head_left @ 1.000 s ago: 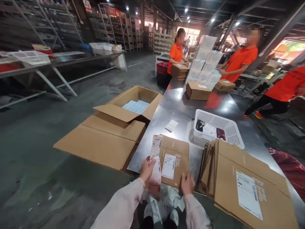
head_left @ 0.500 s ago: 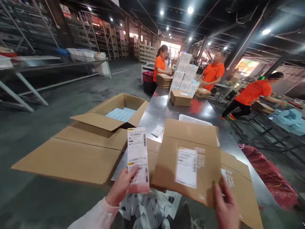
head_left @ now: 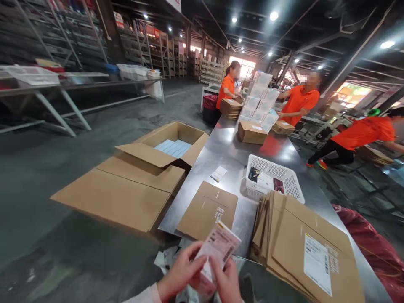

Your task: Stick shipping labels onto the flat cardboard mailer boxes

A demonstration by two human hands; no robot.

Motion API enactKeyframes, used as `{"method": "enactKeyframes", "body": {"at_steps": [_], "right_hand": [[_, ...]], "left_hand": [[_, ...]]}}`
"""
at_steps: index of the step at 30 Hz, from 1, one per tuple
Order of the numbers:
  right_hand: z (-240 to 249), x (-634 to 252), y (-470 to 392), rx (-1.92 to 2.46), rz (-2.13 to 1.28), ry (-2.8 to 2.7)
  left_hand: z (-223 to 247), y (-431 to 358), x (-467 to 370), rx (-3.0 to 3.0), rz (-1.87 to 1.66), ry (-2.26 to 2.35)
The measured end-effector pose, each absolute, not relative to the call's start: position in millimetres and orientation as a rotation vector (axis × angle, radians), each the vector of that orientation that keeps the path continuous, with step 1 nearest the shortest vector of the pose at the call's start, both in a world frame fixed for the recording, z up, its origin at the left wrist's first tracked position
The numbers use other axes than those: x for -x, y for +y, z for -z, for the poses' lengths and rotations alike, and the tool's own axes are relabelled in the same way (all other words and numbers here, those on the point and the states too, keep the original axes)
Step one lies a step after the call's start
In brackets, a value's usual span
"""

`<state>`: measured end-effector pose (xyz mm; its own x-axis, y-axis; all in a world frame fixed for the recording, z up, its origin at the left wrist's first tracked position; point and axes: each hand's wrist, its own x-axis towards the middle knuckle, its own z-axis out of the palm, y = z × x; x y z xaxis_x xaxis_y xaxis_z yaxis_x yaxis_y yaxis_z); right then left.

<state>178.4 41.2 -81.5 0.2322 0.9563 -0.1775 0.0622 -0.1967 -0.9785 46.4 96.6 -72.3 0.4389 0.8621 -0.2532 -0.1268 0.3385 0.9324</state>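
Both hands are together at the bottom centre, closed on a folded strip of shipping labels. My left hand pinches its left side, and my right hand grips it from the right. Just beyond them a flat cardboard mailer without a label lies at the table edge. To the right, a stack of flat mailers leans on the metal table, the top one bearing a white label. A small white card lies farther back on the table.
A white basket with cards and packets stands behind the stack. At left is an open carton holding light-blue boxes. White boxes are piled at the table's far end, near people in orange shirts. A red bag lies at right.
The labelled mailer has left my right hand and lies on the stack at right. My right hand has joined my left on the label strip, now folded. The view has shifted, showing the basket fully.
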Motion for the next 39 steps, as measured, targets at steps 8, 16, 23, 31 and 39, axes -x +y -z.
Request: {"method": "enactKeyframes", "body": {"at_steps": [8, 16, 23, 31, 39], "right_hand": [[63.8, -179.1, 74.4, 1.589, -1.096, -1.285], [85.1, -172.1, 87.5, 1.712, -0.96, -1.272], [161.4, -201.8, 162.9, 1.786, -0.624, -1.356], [210.7, -234.0, 265.2, 2.088, -0.328, -1.245], [237.3, -182.7, 175.1, 1.617, -0.381, -2.333]], "left_hand": [[96.6, 109.0, -24.2, -1.032, -0.777, 0.995], [135.9, 108.4, -34.5, -0.833, -0.906, 1.234], [191.8, 115.6, -20.8, -0.576, -0.581, 0.83], [266.5, 81.7, 3.9, -0.619, -0.467, 0.959], [217.7, 79.0, 46.8, -0.876, -0.444, 0.991]]}}
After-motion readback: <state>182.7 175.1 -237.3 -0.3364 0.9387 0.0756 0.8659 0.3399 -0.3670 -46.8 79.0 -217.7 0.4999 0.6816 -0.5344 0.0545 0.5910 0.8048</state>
